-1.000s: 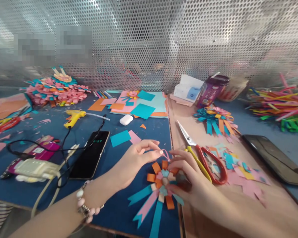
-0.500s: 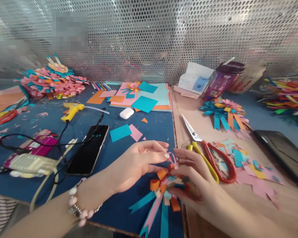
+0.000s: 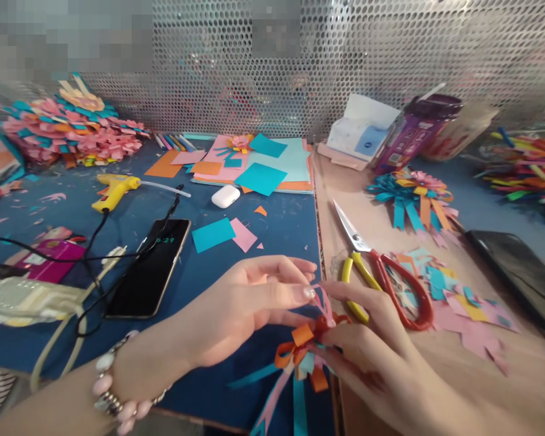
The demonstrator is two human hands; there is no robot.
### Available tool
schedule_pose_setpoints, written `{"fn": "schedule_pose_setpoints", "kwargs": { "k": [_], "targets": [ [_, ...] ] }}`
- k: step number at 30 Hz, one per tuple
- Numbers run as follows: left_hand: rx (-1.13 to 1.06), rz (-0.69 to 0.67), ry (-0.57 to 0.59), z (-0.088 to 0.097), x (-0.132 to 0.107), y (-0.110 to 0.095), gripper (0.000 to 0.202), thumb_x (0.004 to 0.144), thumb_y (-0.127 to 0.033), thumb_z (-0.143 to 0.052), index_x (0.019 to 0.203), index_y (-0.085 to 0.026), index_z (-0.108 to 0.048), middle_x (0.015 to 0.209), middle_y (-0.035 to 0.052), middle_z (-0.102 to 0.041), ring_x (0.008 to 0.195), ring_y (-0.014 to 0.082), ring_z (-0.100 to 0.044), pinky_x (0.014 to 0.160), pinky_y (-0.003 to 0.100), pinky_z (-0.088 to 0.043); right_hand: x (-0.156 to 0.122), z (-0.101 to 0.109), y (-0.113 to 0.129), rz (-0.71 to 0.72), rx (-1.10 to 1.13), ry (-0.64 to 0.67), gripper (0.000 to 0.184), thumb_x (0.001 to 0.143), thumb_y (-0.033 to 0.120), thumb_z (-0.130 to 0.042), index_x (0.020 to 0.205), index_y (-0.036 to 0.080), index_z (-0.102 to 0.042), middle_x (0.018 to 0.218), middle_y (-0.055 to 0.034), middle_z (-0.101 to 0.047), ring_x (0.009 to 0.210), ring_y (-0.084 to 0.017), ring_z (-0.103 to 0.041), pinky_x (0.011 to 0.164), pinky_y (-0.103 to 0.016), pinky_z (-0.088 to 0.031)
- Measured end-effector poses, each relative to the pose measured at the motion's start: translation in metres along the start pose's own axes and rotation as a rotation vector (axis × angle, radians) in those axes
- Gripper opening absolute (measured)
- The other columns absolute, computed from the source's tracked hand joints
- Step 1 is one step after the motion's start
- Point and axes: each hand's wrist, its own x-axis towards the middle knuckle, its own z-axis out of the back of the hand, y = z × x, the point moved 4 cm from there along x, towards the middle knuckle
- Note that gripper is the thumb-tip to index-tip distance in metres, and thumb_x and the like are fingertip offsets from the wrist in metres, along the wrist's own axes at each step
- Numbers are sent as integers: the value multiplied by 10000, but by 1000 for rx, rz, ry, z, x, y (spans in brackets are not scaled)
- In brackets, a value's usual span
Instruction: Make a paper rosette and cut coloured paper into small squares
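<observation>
A rosette of paper strips (image 3: 302,334), with orange loops and long blue and pink tails, is held low over the front of the table. My right hand (image 3: 381,339) grips its right side, thumb below and fingers above. From the rosette's top rises a thin pink paper loop (image 3: 326,304). My left hand (image 3: 258,297), wearing a beaded bracelet, has its thumb and fingers closed on that loop. The right index fingertip is also near the loop. My fingers hide part of the rosette's right side.
Red-and-yellow scissors (image 3: 358,242) lie open right of my hands, beside paper scraps (image 3: 472,339) and a finished rosette (image 3: 418,194). Leftward are a phone (image 3: 152,272), a yellow glue gun (image 3: 115,191) with cables, and a white earbud case (image 3: 226,196). Paper sheets (image 3: 295,160) lie behind.
The pink loop now stands more open and clearer between my hands. My right hand has shifted slightly, turning the rosette a little. The camera view has also moved.
</observation>
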Motion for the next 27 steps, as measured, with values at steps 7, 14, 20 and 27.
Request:
{"fn": "schedule_pose_setpoints", "kwargs": {
  "k": [7, 14, 20, 27],
  "targets": [
    [58, -24, 6, 1, 0, 0, 132, 719, -289, -714, 668, -180, -659, 1200, 78, -590, 1029, 255, -614, 732, 345, -572, 1, 2, 0, -5, -22, -26, 120, 856, 163, -556, 954, 229, -536, 1223, -134, -486, 1107, -255, -550, 800, -366, -561],
    [304, -237, -50, 2, -3, -11, 101, 754, -257, -677, 682, -191, -651, 1082, 73, -648, 972, 221, -633, 762, 340, -555, -2, 1, -1, -4, -11, -36, 135, 847, 135, -569, 954, 212, -537, 1211, -127, -482, 1109, -242, -539, 842, -363, -544],
    [835, -504, 36, -12, -20, -24, 73, 808, -237, -606, 787, -235, -676, 806, 48, -690, 788, 181, -636, 732, 319, -536, 3, 3, -3, 15, 43, -55, 96, 869, 127, -534, 943, 186, -549, 1160, -121, -506, 1096, -208, -561, 872, -306, -546],
    [1176, -677, 50, -22, -20, -23, 122, 827, -182, -559, 808, -258, -653, 714, 5, -678, 702, 151, -598, 698, 283, -501, 2, 2, -3, 43, 54, -94, 105, 882, 114, -514, 953, 182, -551, 1177, -121, -499, 1000, -166, -604, 817, -256, -556]
  ]
}}
